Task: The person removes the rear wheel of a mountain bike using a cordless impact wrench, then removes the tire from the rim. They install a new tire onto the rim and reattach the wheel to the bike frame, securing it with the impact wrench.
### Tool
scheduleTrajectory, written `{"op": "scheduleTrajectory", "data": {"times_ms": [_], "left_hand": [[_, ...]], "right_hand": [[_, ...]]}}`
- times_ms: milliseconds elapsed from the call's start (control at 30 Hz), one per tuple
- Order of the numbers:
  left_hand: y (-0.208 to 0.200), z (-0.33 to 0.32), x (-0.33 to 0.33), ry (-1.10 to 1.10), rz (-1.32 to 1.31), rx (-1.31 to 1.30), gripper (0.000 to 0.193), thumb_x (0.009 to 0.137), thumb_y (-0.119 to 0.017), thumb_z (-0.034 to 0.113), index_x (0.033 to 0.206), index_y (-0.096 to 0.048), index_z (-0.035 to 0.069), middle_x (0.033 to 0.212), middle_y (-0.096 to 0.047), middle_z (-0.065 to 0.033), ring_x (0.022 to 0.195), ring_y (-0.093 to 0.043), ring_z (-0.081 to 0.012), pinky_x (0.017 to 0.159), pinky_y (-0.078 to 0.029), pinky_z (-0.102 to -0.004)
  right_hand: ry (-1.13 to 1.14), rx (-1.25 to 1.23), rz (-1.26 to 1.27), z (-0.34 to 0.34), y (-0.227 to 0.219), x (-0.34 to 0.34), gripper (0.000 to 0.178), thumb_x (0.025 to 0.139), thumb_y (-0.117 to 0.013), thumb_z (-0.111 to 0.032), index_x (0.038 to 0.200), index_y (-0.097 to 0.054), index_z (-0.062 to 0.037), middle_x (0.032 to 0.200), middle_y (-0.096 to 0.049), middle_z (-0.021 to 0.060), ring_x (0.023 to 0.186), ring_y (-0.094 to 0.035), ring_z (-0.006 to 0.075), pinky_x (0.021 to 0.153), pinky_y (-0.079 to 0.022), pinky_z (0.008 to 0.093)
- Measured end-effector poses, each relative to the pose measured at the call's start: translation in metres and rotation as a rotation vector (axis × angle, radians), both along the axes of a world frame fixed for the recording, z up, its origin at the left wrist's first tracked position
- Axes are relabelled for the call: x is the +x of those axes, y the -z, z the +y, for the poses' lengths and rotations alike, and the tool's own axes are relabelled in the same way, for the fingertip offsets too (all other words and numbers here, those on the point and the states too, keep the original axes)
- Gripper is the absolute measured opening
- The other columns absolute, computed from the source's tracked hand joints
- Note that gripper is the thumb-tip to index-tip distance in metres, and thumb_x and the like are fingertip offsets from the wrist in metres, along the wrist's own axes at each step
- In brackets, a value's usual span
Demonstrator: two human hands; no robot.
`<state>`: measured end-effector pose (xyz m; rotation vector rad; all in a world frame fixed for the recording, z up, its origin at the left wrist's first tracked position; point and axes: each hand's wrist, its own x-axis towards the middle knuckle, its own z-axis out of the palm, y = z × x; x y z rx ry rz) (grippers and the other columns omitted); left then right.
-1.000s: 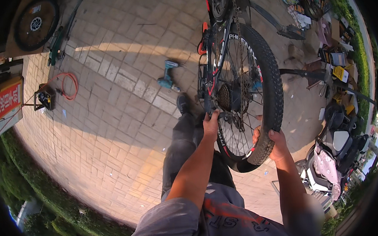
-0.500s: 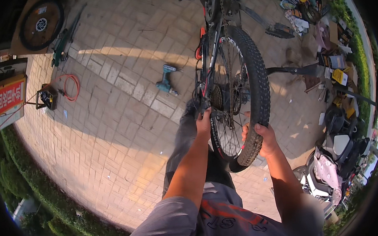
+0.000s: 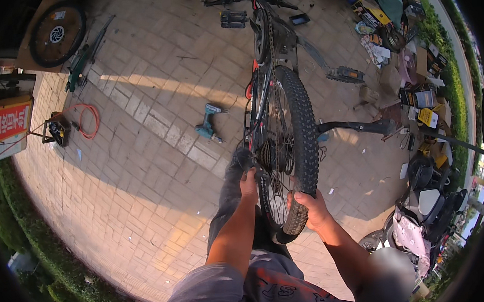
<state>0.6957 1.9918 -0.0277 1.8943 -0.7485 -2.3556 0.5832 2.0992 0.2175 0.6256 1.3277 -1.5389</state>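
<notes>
A bicycle stands in front of me, its rear wheel toward my body. My right hand (image 3: 312, 208) is closed round the knobby black rear tire (image 3: 302, 133), thumb on the tread and fingers reaching toward the spokes. At the left side of the wheel, below the cassette (image 3: 264, 156), my left hand (image 3: 248, 185) is closed near the axle end of the frame; what exactly its fingers hold is hidden. The chain (image 3: 271, 38) runs forward from the cassette. On the right, a black kickstand (image 3: 357, 126) sticks out past the tire.
A teal cordless drill (image 3: 209, 122) lies on the paving left of the bicycle. Farther left are an orange hose (image 3: 89, 120), a small tool box (image 3: 58, 132) and a spare wheel (image 3: 57, 34). Boxes and clutter (image 3: 427, 95) line the right, with a scooter (image 3: 423, 217) nearer me.
The view has shifted, bringing the handlebar and a dark phone-like object into sight. The rear wheel and both hands sit farther left and lower. Both hands keep their places on the bicycle.
</notes>
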Motion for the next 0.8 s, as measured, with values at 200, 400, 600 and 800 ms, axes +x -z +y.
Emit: {"op": "scheduleTrajectory", "data": {"times_ms": [200, 400, 600, 800], "left_hand": [[0.007, -0.003, -0.008, -0.037, 0.066, -0.015, 0.032, 0.084, -0.068, 0.03, 0.104, -0.065, 0.006, 0.101, -0.065, -0.0005, 0.092, -0.059, -0.0122, 0.085, -0.043, -0.0277], [0.0, -0.002, -0.022, -0.092, 0.047, -0.045, 0.037, 0.083, -0.066, 0.025, 0.11, -0.062, 0.0, 0.098, -0.063, -0.0016, 0.089, -0.056, -0.0116, 0.079, -0.042, -0.0276], [-0.018, 0.01, -0.015, -0.074, 0.057, -0.028, 0.045, 0.08, -0.067, 0.025, 0.115, -0.06, -0.003, 0.102, -0.064, -0.0049, 0.091, -0.056, -0.0144, 0.082, -0.042, -0.0276], [-0.014, 0.007, -0.005, -0.019, 0.105, -0.016, 0.045, 0.082, -0.066, 0.016, 0.121, -0.056, -0.002, 0.103, -0.063, -0.0041, 0.093, -0.056, -0.0138, 0.085, -0.042, -0.027]], "right_hand": [[0.048, -0.035, 0.017, 0.0, 0.004, -0.002, 0.067, 0.07, -0.079, -0.028, 0.124, -0.049, -0.0029, 0.084, -0.061, 0.0086, 0.074, -0.059, 0.0185, 0.068, -0.049, 0.0344], [0.012, -0.1, 0.068, 0.001, 0.009, -0.017, 0.075, 0.071, -0.078, -0.032, 0.131, -0.044, -0.0034, 0.081, -0.061, 0.012, 0.071, -0.06, 0.0222, 0.063, -0.052, 0.0384], [0.022, -0.027, 0.045, 0.009, -0.005, -0.011, 0.077, 0.07, -0.078, -0.036, 0.132, -0.044, -0.0067, 0.079, -0.059, 0.0115, 0.07, -0.059, 0.0227, 0.066, -0.05, 0.0385], [0.019, -0.077, 0.019, 0.009, -0.002, -0.022, 0.078, 0.068, -0.078, -0.039, 0.131, -0.045, -0.0063, 0.076, -0.057, 0.0116, 0.072, -0.058, 0.024, 0.069, -0.049, 0.0384]]}}
